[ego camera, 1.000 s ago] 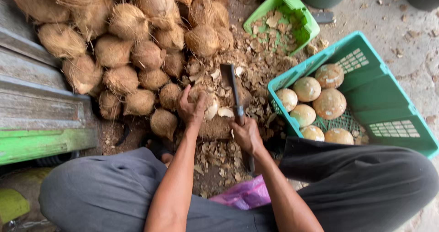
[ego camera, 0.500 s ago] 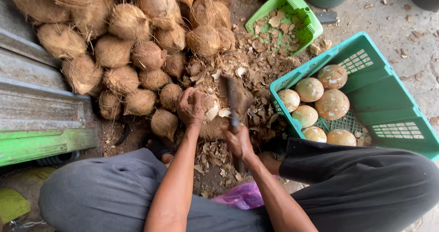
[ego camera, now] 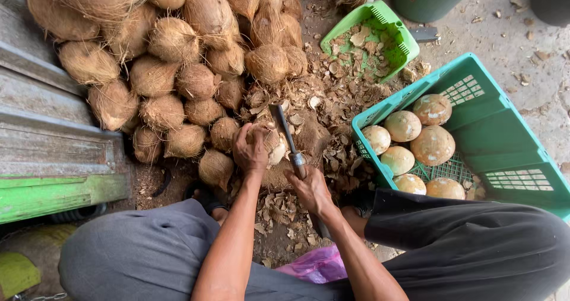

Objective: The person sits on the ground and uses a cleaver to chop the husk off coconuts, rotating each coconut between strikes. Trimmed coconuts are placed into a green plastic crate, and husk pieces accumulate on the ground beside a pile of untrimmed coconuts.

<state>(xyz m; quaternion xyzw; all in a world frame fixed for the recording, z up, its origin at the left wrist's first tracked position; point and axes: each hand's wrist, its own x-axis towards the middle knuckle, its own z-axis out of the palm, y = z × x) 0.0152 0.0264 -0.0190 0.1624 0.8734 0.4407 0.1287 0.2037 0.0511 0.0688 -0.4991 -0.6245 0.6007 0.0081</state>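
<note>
My left hand (ego camera: 250, 149) grips a partly peeled coconut (ego camera: 272, 146) that rests on a brown block on the ground between my knees. In my right hand (ego camera: 310, 188) is a large knife (ego camera: 286, 133), its blade lying against the coconut's right side and pointing away from me. A big heap of hairy brown coconuts (ego camera: 178, 57) fills the ground beyond and to the left of my left hand. Several peeled pale coconuts (ego camera: 415, 143) lie in a large green crate (ego camera: 504, 135) to the right of my right hand.
A smaller green basket (ego camera: 401, 43) with shell chips stands at the back. Husk and shell scraps (ego camera: 338, 99) litter the ground around the block. A grey and green bench edge (ego camera: 53, 158) runs along the left. A pink bag (ego camera: 314, 265) lies under my arms.
The knife came down from a raised position and now rests against the coconut. My left hand has kept its hold on the coconut.
</note>
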